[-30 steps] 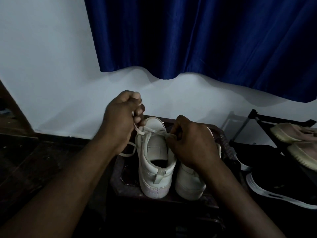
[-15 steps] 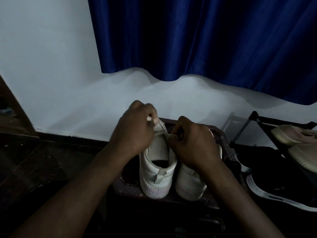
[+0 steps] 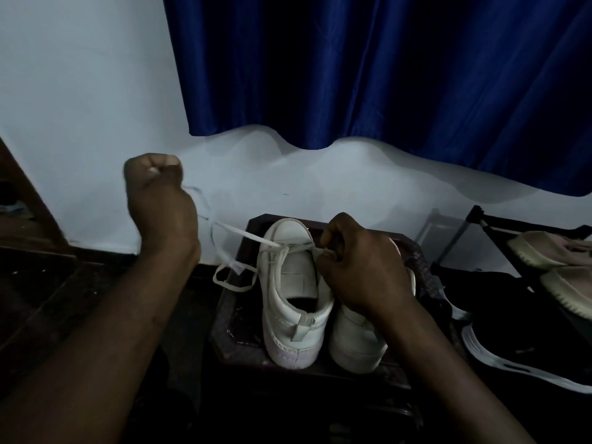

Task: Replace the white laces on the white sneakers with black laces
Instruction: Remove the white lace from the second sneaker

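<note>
1. your left hand (image 3: 160, 200) is closed in a fist round the white lace (image 3: 237, 233), raised above and to the left of the shoes; judged reason: the height gives the strand room to run out through the eyelets
2. your right hand (image 3: 358, 267) pinches the other run of that lace at the right edge of the left sneaker (image 3: 294, 299), lying over the right sneaker (image 3: 355, 341); judged reason: it anchors that side so the shoe does not drag with the pull
3. the lace runs taut from the fist down to the far eyelets; a slack loop lies just left of the left sneaker
4. both sneakers stand touching, side by side, heels near you, on the dark stand (image 3: 230, 315); this puts the eyelets within reach of both hands
5. the near eyelets of the left sneaker appear unlaced; the right sneaker's lacing is hidden under your hand
6. no black laces in view; judged stage: early, removal only
7. far right: beige shoes (image 3: 544, 251) on a rack and a black shoe (image 3: 512, 347) lower down, apart from the work
</note>
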A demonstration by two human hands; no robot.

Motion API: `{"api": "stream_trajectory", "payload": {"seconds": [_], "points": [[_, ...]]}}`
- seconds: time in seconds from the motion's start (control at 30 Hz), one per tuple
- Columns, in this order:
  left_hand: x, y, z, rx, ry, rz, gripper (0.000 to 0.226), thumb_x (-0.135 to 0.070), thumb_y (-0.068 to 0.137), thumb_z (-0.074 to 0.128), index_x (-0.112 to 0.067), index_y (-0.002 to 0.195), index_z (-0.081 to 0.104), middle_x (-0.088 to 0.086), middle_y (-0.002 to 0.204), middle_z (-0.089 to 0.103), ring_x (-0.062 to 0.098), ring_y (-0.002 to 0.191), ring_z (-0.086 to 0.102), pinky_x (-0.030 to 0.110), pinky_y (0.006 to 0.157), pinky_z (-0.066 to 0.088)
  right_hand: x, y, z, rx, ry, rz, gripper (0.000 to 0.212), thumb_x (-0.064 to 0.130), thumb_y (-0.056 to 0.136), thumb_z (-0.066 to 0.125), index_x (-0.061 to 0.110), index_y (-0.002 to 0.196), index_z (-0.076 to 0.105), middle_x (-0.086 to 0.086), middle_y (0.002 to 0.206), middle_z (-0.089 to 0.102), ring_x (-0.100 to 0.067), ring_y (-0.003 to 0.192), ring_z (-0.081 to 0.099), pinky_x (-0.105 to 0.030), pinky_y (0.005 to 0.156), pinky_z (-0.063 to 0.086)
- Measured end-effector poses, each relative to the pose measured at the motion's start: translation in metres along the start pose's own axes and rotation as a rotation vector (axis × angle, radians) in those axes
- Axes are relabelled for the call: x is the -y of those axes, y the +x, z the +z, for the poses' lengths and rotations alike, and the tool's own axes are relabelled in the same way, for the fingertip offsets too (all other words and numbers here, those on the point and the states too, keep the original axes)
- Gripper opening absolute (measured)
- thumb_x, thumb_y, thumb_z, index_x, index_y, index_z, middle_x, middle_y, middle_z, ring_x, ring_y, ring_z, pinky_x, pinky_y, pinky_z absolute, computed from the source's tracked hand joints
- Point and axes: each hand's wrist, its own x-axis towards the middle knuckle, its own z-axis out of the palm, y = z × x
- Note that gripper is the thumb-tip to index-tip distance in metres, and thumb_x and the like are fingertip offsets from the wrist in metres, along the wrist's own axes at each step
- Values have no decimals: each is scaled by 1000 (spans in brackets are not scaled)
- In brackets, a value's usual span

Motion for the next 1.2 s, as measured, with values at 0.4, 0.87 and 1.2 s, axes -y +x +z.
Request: {"api": "stream_trajectory", "payload": {"seconds": [0.4, 0.87, 1.2], "points": [[14, -21, -4, 853, 742, 303, 14, -19, 92, 73, -32, 89, 76, -20, 88, 73, -10, 85, 63, 8, 71, 42, 11, -2, -6, 95, -25, -242, 52, 0, 82, 63, 35, 121, 63, 34, 87, 49, -10, 106, 55, -31, 85, 38], [10, -58, 4, 959, 1119, 293, 77, -78, 49, 49, -45, 117, 62, -13, 109, 55, 18, 105, 58, 42, 90, 53, 6, 6, 3, 169, -132, -301, 45, 36, 87, 66, 38, 130, 53, 19, 92, 62, -16, 101, 50, -41, 90, 42], [17, -57, 6, 789, 1003, 116, 21, -49, 67, 75, -30, 72, 72, -9, 69, 70, 16, 75, 69, 34, 72, 58, 6, 5, 3, 154, -177, -299, 26, 37, 88, 57, 40, 108, 73, 11, 106, 71, -21, 110, 60, -41, 87, 48]]}}
